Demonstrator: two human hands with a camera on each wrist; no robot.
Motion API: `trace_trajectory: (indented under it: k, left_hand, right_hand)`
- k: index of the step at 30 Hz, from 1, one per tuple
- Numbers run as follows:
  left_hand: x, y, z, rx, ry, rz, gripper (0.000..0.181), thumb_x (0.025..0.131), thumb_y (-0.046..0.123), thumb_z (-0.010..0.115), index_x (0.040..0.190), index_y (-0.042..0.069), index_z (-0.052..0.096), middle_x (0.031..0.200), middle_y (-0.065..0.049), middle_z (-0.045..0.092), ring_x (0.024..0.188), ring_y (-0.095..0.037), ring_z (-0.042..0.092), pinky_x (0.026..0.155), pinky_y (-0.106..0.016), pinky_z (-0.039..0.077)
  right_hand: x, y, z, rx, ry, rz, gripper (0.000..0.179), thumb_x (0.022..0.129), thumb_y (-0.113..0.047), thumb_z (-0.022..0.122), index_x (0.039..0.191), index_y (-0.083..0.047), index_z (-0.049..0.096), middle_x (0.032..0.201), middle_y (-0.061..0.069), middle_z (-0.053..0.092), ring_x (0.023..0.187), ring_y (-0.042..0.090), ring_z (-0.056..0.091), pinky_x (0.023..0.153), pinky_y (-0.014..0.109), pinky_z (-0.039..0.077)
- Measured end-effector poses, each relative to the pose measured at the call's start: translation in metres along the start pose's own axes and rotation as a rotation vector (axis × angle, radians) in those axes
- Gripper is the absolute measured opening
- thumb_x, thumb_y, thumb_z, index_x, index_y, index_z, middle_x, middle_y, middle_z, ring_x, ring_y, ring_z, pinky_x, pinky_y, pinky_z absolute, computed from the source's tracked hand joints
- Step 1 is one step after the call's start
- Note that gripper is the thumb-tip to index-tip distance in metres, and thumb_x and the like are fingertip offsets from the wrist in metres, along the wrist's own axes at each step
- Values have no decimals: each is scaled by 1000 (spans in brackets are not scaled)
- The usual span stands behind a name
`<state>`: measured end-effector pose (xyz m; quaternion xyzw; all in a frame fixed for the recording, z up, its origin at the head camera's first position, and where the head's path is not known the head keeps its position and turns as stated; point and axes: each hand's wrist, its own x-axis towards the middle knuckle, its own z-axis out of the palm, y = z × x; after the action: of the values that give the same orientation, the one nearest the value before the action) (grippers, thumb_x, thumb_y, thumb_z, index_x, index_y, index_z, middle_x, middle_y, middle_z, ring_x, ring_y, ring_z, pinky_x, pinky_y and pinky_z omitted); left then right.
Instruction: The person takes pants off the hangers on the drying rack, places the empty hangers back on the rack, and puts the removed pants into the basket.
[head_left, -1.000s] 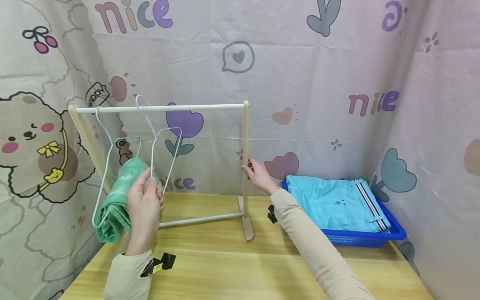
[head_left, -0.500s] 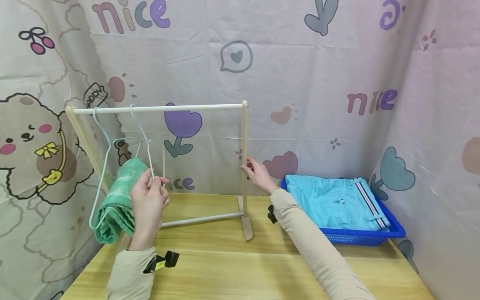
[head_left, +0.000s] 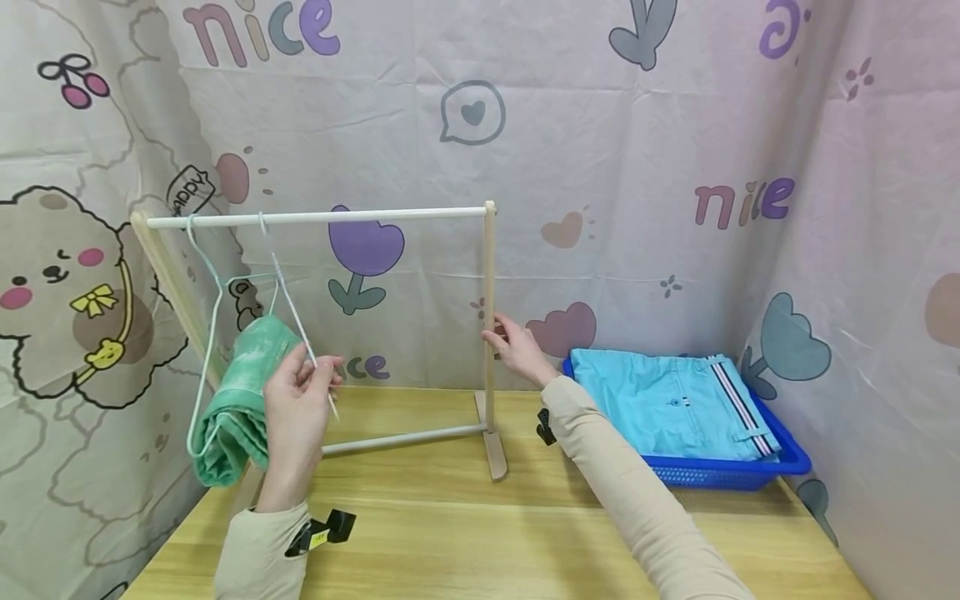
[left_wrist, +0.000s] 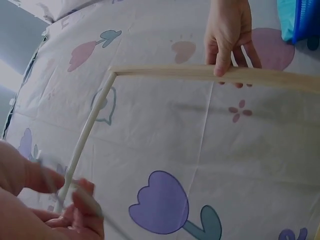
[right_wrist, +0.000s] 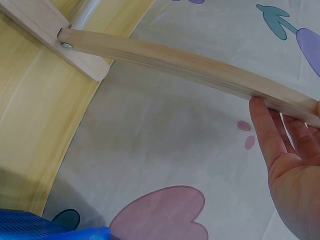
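My left hand (head_left: 296,412) holds a white wire hanger (head_left: 287,304) by its side, fingers and thumb around the wire. Its hook hangs on the white top rail (head_left: 375,215) of a small clothes rack, and the hanger is seen nearly edge-on. To its left, a pale green hanger (head_left: 204,371) carries a rolled green garment (head_left: 251,375), partly behind the left hand. My right hand (head_left: 519,354) grips the rack's right wooden upright (head_left: 490,267). In the right wrist view, the fingers (right_wrist: 263,122) touch the wooden post (right_wrist: 165,60).
A blue basket (head_left: 720,477) on the right holds folded turquoise pants (head_left: 652,400) with a striped waistband. The rack's foot (head_left: 495,457) and lower bar (head_left: 405,438) stand on a wooden table (head_left: 450,542). Printed curtains (head_left: 585,167) close in behind and at both sides.
The white hanger has turned about its hook from a wide, open outline to nearly edge-on. My left hand has shifted slightly right with it. The right hand stays on the post.
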<state>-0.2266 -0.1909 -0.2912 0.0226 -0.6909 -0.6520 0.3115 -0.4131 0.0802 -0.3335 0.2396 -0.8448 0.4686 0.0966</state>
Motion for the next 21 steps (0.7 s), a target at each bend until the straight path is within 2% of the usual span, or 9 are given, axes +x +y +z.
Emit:
trace_trajectory:
  k: [4,10,15,18,21]
  left_hand:
    - [-6,-2,-8,120,16,6,46,101,21,54,145,6,47,98,14,64,89,1,60,80,-5,46]
    - [-9,-2,-15,209,21,18,36,101,25,54,132,7,60,100,8,65,89,-2,59,74,-10,46]
    - [-13,2,-24,306,-23,-6,46,101,33,53,142,10,52,125,-7,62,95,3,54,76,-9,45]
    - [-13,5,-30,373,-24,7,48,101,35,52,144,13,50,131,-9,59,101,6,50,80,-9,41]
    - [-12,8,-35,425,-7,44,45,101,34,53,142,14,53,128,-7,61,102,9,48,81,-9,39]
  right_hand:
    - [-1,2,0,5,-3,0,42,103,-24,52,142,-8,47,125,20,64,115,32,63,82,37,59]
    - [-1,4,1,20,-1,2,44,103,-25,52,143,-8,46,126,20,64,114,32,63,83,38,59]
    - [-1,5,3,49,-4,1,44,102,-25,53,142,-8,47,126,20,64,114,33,64,82,39,59]
    - [-1,4,2,69,-6,7,43,102,-25,54,142,-10,48,126,20,64,115,33,63,84,42,58]
    - [0,2,-1,72,-1,15,43,102,-25,54,142,-10,49,125,19,65,115,33,63,84,42,58]
